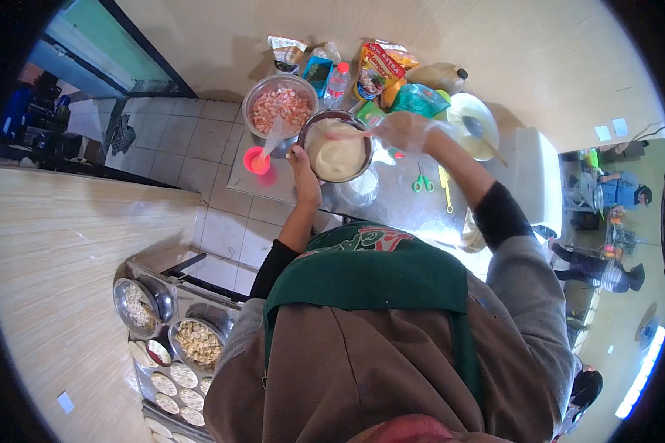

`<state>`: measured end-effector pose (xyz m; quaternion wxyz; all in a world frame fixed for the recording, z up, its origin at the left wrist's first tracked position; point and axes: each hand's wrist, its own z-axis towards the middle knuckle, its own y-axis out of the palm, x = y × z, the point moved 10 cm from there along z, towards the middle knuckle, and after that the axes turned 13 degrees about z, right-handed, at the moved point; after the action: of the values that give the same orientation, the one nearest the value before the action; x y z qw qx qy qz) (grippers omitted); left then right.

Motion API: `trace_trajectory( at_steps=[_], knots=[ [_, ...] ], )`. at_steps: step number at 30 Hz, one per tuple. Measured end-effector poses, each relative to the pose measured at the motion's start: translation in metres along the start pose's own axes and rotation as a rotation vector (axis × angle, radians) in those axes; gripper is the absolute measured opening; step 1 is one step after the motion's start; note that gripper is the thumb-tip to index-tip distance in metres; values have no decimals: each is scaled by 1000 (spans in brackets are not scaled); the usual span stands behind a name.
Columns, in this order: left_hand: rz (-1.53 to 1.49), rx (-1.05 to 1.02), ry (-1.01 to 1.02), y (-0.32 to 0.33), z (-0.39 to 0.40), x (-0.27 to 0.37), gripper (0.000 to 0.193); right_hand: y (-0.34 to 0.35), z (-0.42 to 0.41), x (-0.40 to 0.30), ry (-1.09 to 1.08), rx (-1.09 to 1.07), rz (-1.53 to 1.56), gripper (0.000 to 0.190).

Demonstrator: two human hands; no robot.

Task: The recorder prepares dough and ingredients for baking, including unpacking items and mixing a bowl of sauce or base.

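Note:
My left hand (305, 180) grips the near left side of a dark-rimmed bowl (301, 137) above the steel table. Pale, thick cream (338, 152) fills much of the bowl. My right hand (404, 132), in a clear plastic glove, holds the handle of a pinkish spatula or spoon (346, 134) whose end lies in the cream. Close to my left hand stands a pink cup (255, 161) with a clear plastic piping bag (275, 135) in it. Beyond it is a steel bowl (247, 119) of diced pink-and-white food. A clear plastic bag (361, 189) with white contents lies under the held bowl's near edge.
Green-handled scissors (423, 184) and a yellow utensil (448, 191) lie on the table (404, 207). Along the wall are a red-capped bottle (337, 86), a sauce pouch (378, 69) and a white bowl (490, 119). Behind-left, another table holds food bowls and flat rounds (183, 375). Other people (615, 274) stand far right.

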<state>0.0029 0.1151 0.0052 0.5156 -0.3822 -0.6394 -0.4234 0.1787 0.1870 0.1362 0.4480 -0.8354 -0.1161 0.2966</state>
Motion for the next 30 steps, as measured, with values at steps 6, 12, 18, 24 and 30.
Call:
trace_trajectory(
  at_steps=[6, 12, 18, 24, 30],
  knots=[
    [-109, -148, -193, 30, 3, -6, 76, -44, -55, -32, 132, 280, -250, 44],
    [-337, -406, -211, 99, 2, 21, 74, -43, -125, -15, 148, 560, -194, 23],
    [-15, -456, 93, 163, 0, 70, 62, -55, -201, 17, 365, 917, -200, 10],
    [67, -603, 129, 218, -21, 65, 66, 41, -194, 71, 531, 864, 577, 44],
    [1, -694, -17, 231, -35, 45, 67, 85, -199, 82, 526, 684, 1584, 42]
  ],
)
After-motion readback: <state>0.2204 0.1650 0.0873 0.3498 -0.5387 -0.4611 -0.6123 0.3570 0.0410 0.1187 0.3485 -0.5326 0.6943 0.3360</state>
